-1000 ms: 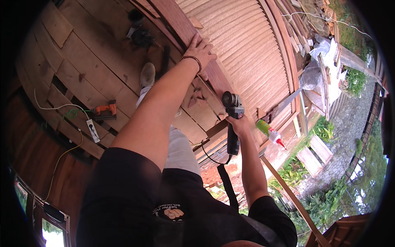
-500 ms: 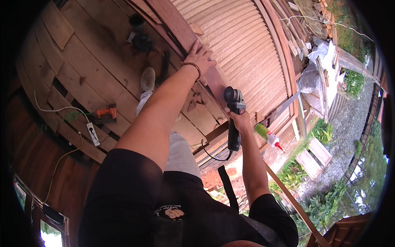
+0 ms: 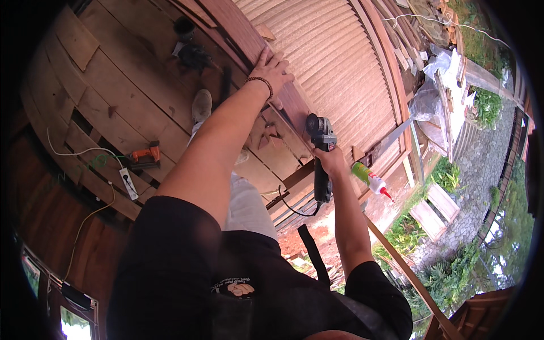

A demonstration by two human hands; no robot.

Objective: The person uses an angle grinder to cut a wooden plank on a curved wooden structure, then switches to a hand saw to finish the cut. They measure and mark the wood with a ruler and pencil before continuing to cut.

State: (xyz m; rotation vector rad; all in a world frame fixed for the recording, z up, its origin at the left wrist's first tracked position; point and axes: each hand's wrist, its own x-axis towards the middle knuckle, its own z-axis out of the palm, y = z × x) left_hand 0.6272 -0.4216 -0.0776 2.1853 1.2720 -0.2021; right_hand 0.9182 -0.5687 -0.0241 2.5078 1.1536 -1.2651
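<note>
My left hand (image 3: 272, 75) lies with fingers spread on a reddish-brown wooden board (image 3: 294, 107), pressing its top face. My right hand (image 3: 332, 161) is wrapped around the body of a black and grey angle grinder (image 3: 322, 184). The grinder's disc end is at the near end of the board; whether it touches the wood I cannot tell. A black cord hangs from the grinder's lower end. Just right of my right hand are a green and white glue bottle (image 3: 367, 177) with a red nozzle and a handsaw (image 3: 388, 141).
Corrugated light-brown panelling (image 3: 334, 62) spreads beyond the board. On the plank floor (image 3: 130, 85) at left lie an orange nail gun (image 3: 146, 154) and a white power strip (image 3: 128, 183). A dark tool (image 3: 192, 56) sits farther back. Gaps show between some planks; a stone path (image 3: 470, 187) runs lower right.
The view has shifted slightly. My left hand stays on the board, and the grinder in my right hand has tilted a little at its disc end.
</note>
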